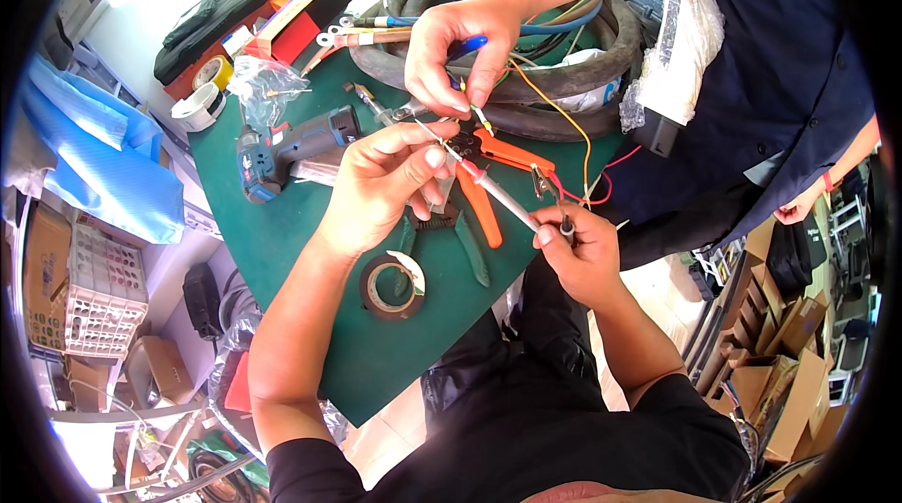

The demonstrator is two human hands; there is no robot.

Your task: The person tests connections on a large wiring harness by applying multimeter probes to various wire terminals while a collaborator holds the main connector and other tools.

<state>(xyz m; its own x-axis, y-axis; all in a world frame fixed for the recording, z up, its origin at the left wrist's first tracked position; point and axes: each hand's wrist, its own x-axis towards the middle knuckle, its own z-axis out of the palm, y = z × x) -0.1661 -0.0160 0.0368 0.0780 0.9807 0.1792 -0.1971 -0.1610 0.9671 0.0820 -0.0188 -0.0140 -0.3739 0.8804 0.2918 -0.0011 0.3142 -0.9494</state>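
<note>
A slim grey rod (508, 206) with a red section and a thin pale end slants between my hands above the green table; its exact kind is unclear. My left hand (390, 174) is closed, pinching near the pale end. My right hand (584, 254) grips the grey end, with a small dark round piece at the fingertips. A metal clip (539, 183) stands just above that hand, beside a red wire (609, 185). Across from me, another person's hand (460, 52) holds a blue-handled tool (467, 46) and a short yellow-green wire (481, 118) close to my left fingertips.
Under my hands lie orange-handled pliers (482, 207), green-handled pliers (468, 245) and a roll of dark tape (382, 299). A blue cordless drill (282, 151) rests left. Thick black cable coils (554, 80) fill the far side. Bubble-wrapped equipment (681, 43) sits far right.
</note>
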